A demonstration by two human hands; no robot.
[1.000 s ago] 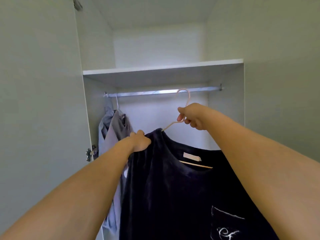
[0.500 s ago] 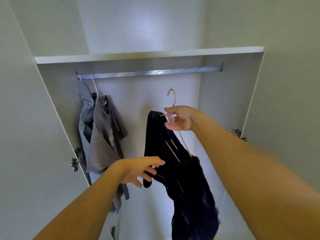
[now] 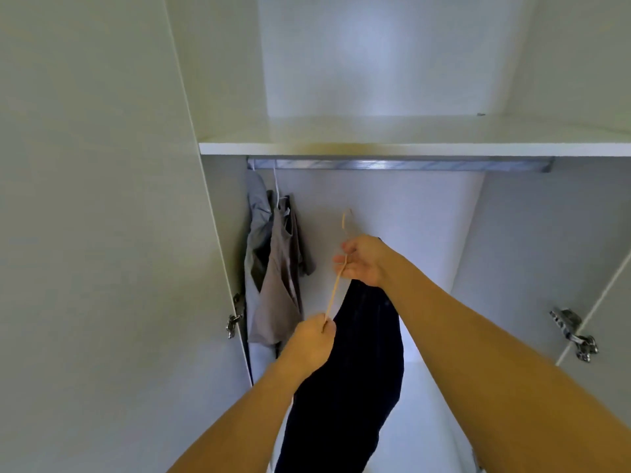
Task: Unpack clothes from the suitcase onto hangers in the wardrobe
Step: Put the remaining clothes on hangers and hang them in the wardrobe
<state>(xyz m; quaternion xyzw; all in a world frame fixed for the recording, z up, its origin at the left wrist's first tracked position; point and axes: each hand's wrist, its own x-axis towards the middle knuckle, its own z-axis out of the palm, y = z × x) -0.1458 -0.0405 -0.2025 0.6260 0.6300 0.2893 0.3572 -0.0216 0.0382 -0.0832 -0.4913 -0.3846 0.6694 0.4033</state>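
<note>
Dark navy garment [image 3: 358, 363] on thin beige hanger [image 3: 336, 285] — pinched by both hands [image 3: 362, 261] [image 3: 312, 343]; best lifted level, hook first, onto silver rail [image 3: 399, 164].

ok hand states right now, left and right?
Left hand: closed, pinching the lower end of the pink hanger.
Right hand: closed, gripping the hanger's neck below the hook, with the dark navy garment hanging beneath.

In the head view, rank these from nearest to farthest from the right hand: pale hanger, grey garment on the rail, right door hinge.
From the right hand:
1. Pale hanger, gripped in it.
2. Grey garment, hanging to the left.
3. Right door hinge, far right on the door edge.
</note>
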